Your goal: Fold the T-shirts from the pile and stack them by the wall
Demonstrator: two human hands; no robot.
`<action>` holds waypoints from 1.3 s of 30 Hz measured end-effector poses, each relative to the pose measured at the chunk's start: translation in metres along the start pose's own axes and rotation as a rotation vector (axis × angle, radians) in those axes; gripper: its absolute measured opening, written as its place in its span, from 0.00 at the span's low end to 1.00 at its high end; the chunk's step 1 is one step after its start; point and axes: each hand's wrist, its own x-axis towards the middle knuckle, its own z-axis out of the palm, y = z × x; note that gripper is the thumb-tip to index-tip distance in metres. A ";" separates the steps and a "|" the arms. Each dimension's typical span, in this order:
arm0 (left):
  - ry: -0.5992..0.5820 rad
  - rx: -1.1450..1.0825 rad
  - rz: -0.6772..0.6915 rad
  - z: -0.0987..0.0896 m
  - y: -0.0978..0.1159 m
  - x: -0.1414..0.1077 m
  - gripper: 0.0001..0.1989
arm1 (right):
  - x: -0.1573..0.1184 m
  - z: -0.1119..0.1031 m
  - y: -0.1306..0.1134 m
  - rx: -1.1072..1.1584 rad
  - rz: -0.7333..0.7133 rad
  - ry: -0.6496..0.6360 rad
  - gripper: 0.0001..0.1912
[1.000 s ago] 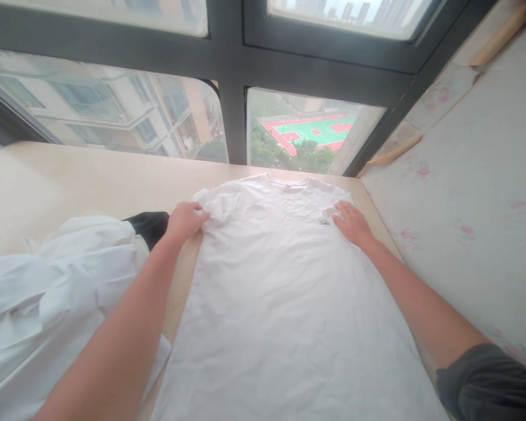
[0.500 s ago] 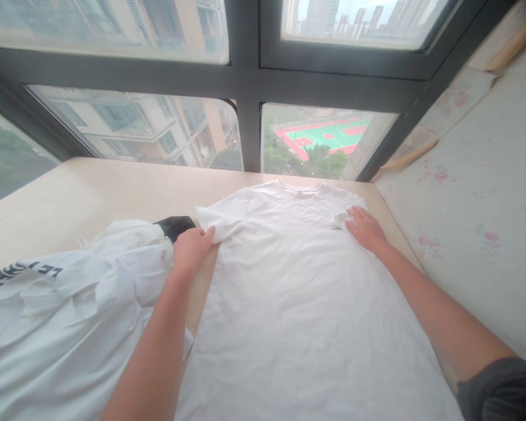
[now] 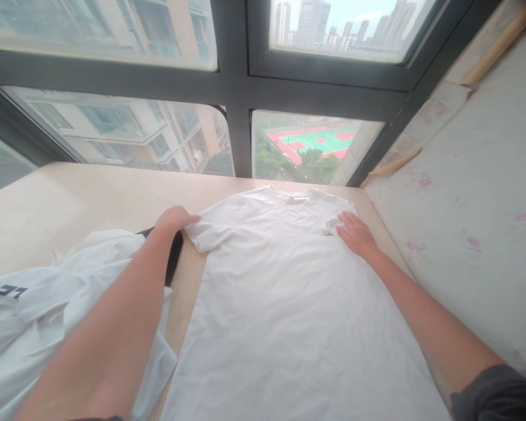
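A white T-shirt [image 3: 284, 292] lies spread out, its collar toward the window and a small dark print on the chest. My left hand [image 3: 175, 219] is closed on the edge of its left-side sleeve, thumb pointing right. On the other side, my right hand [image 3: 357, 235] rests on the shirt near the right-side sleeve, fingers curled over a small fold of fabric beside the print. The far end of that sleeve is hidden beneath the hand.
Another white garment [image 3: 100, 257] with black lettering lies crumpled at the left, a black piece of cloth [image 3: 174, 257] beside it. The pale sill [image 3: 114, 193] ends at a dark window frame [image 3: 241, 134]. A flowered wall [image 3: 473, 222] borders the right side.
My left hand has shifted left and away from me along the sleeve, which is now drawn flatter. The small fold beside my right hand looks smaller. The view has turned slightly right.
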 end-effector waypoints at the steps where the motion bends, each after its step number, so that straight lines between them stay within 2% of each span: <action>1: -0.043 0.015 0.008 -0.004 -0.001 0.005 0.13 | 0.000 0.000 0.000 -0.001 -0.002 -0.002 0.28; 3: -0.102 0.045 0.016 -0.010 -0.002 0.011 0.12 | 0.000 0.001 0.001 -0.002 -0.001 -0.004 0.28; 6: -0.105 0.030 0.048 -0.017 0.001 0.016 0.11 | 0.000 0.002 0.003 0.003 0.010 0.004 0.28; 9: -0.024 0.021 0.084 -0.023 0.010 0.018 0.13 | -0.001 0.003 0.003 0.014 0.007 0.026 0.27; 12: 0.104 0.049 0.119 -0.028 0.029 0.012 0.12 | -0.001 0.002 0.002 0.025 -0.012 0.046 0.27; 14: 0.242 0.079 0.176 -0.028 0.049 -0.002 0.11 | -0.001 0.001 0.002 0.029 -0.019 0.050 0.27; 16: 0.366 0.096 0.298 -0.023 0.073 -0.024 0.11 | 0.000 0.000 0.002 0.031 -0.012 0.048 0.27; 17: 0.391 0.094 0.377 -0.018 0.085 -0.037 0.11 | -0.001 0.000 0.001 0.032 -0.007 0.045 0.27; 19: 0.331 0.076 0.529 -0.004 0.106 -0.064 0.12 | -0.001 -0.001 0.000 0.036 0.001 0.037 0.27; 21: 0.188 0.047 0.629 0.012 0.116 -0.087 0.14 | -0.001 -0.001 0.000 0.042 0.008 0.030 0.28; 23: 0.101 0.013 0.628 0.024 0.112 -0.101 0.17 | -0.002 -0.001 0.000 0.052 0.015 0.019 0.28; 24: 0.097 -0.002 0.585 0.028 0.104 -0.105 0.18 | -0.001 -0.002 0.001 0.063 0.025 0.010 0.28; 27: 0.144 0.005 0.363 0.034 0.064 -0.110 0.17 | 0.005 -0.010 0.003 0.131 0.081 -0.053 0.27; 29: 0.132 0.045 0.254 0.038 0.035 -0.112 0.16 | 0.013 -0.019 -0.004 0.186 0.124 -0.052 0.25; 31: 0.112 0.077 0.261 0.044 0.012 -0.115 0.18 | 0.024 -0.028 -0.025 0.244 0.132 0.015 0.23; 33: 0.134 0.100 0.362 0.052 0.000 -0.117 0.21 | 0.038 -0.036 -0.060 0.333 0.110 0.049 0.21; 36: 0.213 0.138 0.486 0.064 0.001 -0.118 0.21 | 0.063 -0.038 -0.131 0.505 0.084 -0.107 0.18; 39: 0.241 0.161 0.557 0.069 0.008 -0.116 0.20 | 0.096 -0.027 -0.200 0.548 0.038 -0.192 0.15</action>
